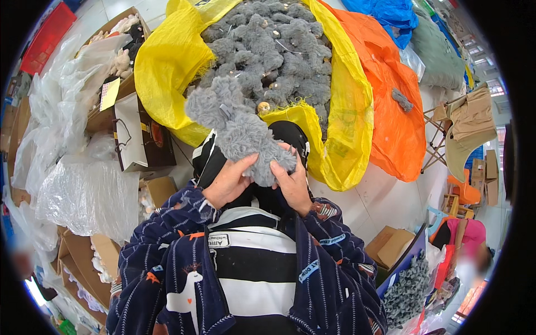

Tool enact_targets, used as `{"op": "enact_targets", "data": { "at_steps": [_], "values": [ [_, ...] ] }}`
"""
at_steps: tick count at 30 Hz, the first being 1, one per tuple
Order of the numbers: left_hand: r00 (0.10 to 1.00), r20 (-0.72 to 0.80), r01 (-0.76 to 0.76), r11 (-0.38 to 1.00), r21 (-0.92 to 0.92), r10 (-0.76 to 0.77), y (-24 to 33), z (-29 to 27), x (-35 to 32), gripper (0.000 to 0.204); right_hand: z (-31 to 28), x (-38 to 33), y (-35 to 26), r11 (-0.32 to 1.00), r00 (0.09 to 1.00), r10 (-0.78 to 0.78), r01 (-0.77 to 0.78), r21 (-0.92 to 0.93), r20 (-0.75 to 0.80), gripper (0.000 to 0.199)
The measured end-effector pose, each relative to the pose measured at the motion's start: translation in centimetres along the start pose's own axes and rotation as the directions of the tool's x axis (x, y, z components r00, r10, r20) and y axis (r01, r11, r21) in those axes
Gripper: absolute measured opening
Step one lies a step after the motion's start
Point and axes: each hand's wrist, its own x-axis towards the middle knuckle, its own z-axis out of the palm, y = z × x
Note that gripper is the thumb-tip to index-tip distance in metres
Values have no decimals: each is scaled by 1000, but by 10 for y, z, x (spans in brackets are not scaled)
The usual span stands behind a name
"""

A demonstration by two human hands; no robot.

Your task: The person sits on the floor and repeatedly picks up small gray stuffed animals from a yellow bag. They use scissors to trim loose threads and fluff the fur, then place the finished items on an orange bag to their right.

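A grey fluffy plush toy (240, 134) lies across my lap, its rounded upper end tipped up to the left. My left hand (230, 180) grips its lower left side, thumb on the fur. On the lower right part, my right hand (293, 181) is closed round the toy, thumb on top and fingers partly hidden behind. Just beyond my knees stands a yellow woven sack (357, 106), its rim rolled open. It is heaped with grey plush pieces (268, 50) of the same fur.
An orange sack (385, 95) with a small grey piece on it lies to the right. Left are clear plastic bags (89, 190), a brown gift box (148, 134) and cartons of plush toys. A folding chair (469, 123) stands far right; another person (469, 240) is at the lower right.
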Motion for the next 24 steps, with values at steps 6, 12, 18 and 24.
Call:
{"op": "enact_targets", "data": {
  "at_steps": [6,12,18,24],
  "values": [
    [981,-46,-176,969,172,186,-6,-11,6,44,-13,-1,-9,557,871,-490,352,-752,45,44],
    [981,13,-189,945,267,192,-8,-13,7,42,-16,-6,-13,507,869,-474,400,-763,141,19],
    [986,30,-168,946,278,166,-7,-14,9,44,-21,0,-21,974,972,227,-227,8,-57,18],
    [992,38,-128,953,275,122,-4,-13,8,46,-42,-3,-30,859,979,-195,199,-472,57,21]
  ]
}}
